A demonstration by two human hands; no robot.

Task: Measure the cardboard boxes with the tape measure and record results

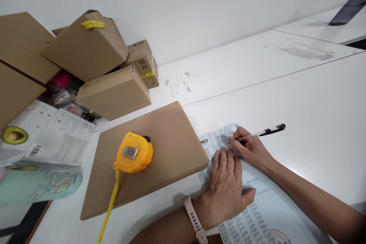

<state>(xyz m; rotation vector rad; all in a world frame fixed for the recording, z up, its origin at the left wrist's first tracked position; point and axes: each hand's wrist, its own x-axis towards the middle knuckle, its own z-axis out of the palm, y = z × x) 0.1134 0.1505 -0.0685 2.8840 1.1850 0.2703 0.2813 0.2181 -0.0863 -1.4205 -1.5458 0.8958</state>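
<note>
A pale blue printed sheet of paper (257, 194) lies on the white table, with a red round stamp near its bottom. My left hand (225, 183) rests flat on it, fingers stretched out, a pink watch strap (193, 215) around the wrist. In my right hand (251, 148) is a pen (271, 130) with a black cap end, its tip down at the upper part of the sheet. Left of the paper, a flat cardboard box (168, 137) carries a yellow tape measure (137, 156), whose yellow wrist strap hangs over the box's front edge.
Several cardboard boxes (114, 91) are piled against the wall at the back left. Near them lie white printed packages (63, 133) with avocado pictures and a mint-green patterned item (42, 185). A dark support (347, 7) stands at the far right.
</note>
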